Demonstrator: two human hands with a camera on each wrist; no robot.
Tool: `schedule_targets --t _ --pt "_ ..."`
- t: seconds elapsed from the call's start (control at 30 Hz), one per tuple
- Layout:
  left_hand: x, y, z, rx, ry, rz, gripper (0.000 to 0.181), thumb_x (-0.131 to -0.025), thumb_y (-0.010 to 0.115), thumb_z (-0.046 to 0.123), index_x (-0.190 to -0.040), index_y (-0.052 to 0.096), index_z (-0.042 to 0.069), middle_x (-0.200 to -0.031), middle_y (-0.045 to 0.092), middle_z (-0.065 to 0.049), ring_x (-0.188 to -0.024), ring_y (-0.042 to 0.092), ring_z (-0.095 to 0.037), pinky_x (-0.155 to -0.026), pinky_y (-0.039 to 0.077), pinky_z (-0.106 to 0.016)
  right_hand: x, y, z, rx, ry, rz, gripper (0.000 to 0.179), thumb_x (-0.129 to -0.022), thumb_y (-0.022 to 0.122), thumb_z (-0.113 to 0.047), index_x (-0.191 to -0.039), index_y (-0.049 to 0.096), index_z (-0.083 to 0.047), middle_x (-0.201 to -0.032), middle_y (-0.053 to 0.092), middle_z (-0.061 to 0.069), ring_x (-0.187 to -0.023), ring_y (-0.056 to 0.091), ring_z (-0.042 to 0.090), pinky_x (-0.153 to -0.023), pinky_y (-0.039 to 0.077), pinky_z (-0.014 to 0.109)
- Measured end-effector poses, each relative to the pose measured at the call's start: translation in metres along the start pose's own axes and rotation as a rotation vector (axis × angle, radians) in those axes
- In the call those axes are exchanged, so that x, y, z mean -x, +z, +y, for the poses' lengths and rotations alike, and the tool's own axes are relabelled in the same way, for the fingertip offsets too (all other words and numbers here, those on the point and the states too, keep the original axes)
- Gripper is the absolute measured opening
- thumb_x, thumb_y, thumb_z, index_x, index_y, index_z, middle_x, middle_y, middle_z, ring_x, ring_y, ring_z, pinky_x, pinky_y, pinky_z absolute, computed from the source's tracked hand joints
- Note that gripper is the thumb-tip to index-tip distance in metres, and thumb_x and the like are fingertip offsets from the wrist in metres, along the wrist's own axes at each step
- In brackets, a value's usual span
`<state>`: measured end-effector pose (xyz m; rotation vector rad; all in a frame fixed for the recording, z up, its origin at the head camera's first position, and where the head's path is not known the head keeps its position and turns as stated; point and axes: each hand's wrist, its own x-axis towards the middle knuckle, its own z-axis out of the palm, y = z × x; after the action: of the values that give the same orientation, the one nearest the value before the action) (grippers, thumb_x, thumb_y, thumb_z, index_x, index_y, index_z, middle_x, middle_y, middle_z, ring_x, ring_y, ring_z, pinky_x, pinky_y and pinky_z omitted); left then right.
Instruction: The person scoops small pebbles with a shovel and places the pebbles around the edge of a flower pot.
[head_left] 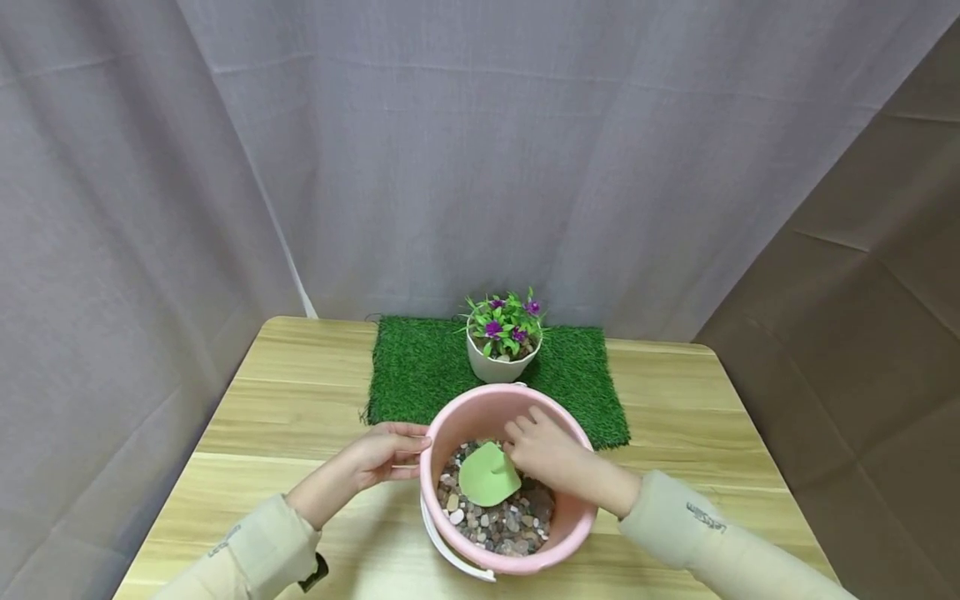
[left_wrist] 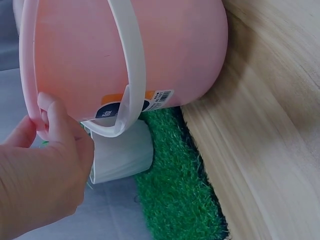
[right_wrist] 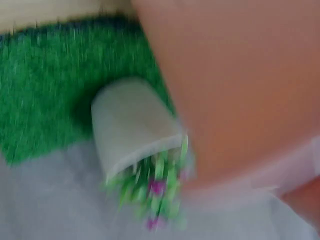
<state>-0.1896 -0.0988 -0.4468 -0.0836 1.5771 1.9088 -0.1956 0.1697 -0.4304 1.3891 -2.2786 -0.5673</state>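
A pink bucket stands at the front of the table with pebbles inside. My left hand pinches the bucket's rim on its left side; in the left wrist view the thumb and fingers close on that rim. Inside the bucket is my right hand, its fingers curled at the handle of a light green scoop. The scoop's blade lies over the pebbles, while the hand hides most of the handle. Blur fills the right wrist view, where neither scoop nor fingers can be made out.
Behind the bucket, a white flowerpot with purple flowers stands on a green artificial grass mat. The bucket's white handle hangs down its near left side. Grey curtains enclose the wooden table.
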Motion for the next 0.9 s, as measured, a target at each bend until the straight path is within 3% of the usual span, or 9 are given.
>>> schedule_targets --t 0.2,0.43,0.67,0.9 --pt "0.001 0.002 -0.002 0.024 -0.004 0.011 0.045 -0.091 0.056 0.005 -0.130 0.044 -0.011 -0.088 0.070 0.001 -0.083 0.066 -0.009 -0.080 0.060 -0.025 0.002 0.008 -0.005 0.013 -0.053 0.020 0.008 -0.075 0.071 -0.027 -0.081 0.073 -0.022 -0.078 0.058 -0.005 -0.068 0.047 0.012 -0.064 0.036 0.023" --pt "0.000 0.003 -0.003 0.024 -0.007 0.039 0.046 -0.090 0.057 0.006 -0.131 0.043 -0.011 -0.089 0.069 0.000 -0.082 0.066 -0.008 -0.079 0.060 -0.024 -0.002 0.017 0.003 0.108 -0.202 0.116 0.009 -0.079 0.066 -0.028 -0.084 0.070 -0.020 -0.077 0.056 -0.005 -0.069 0.047 0.012 -0.067 0.040 0.025" --pt "0.000 0.001 -0.005 0.029 -0.008 0.035 0.046 -0.090 0.057 0.005 -0.130 0.043 -0.012 -0.087 0.069 0.001 -0.080 0.066 -0.007 -0.078 0.060 -0.024 0.001 0.031 0.010 0.072 -0.195 0.107 0.008 -0.078 0.067 -0.029 -0.081 0.067 -0.022 -0.073 0.054 -0.006 -0.066 0.043 0.012 -0.062 0.033 0.024" --pt "0.000 0.000 -0.003 0.019 -0.009 0.039 0.047 -0.089 0.058 0.006 -0.131 0.043 -0.012 -0.091 0.070 -0.002 -0.082 0.067 -0.009 -0.077 0.061 -0.023 -0.002 0.029 0.007 0.059 -0.200 0.089 0.008 -0.078 0.067 -0.026 -0.083 0.068 -0.021 -0.074 0.060 -0.008 -0.069 0.049 0.011 -0.064 0.038 0.024"
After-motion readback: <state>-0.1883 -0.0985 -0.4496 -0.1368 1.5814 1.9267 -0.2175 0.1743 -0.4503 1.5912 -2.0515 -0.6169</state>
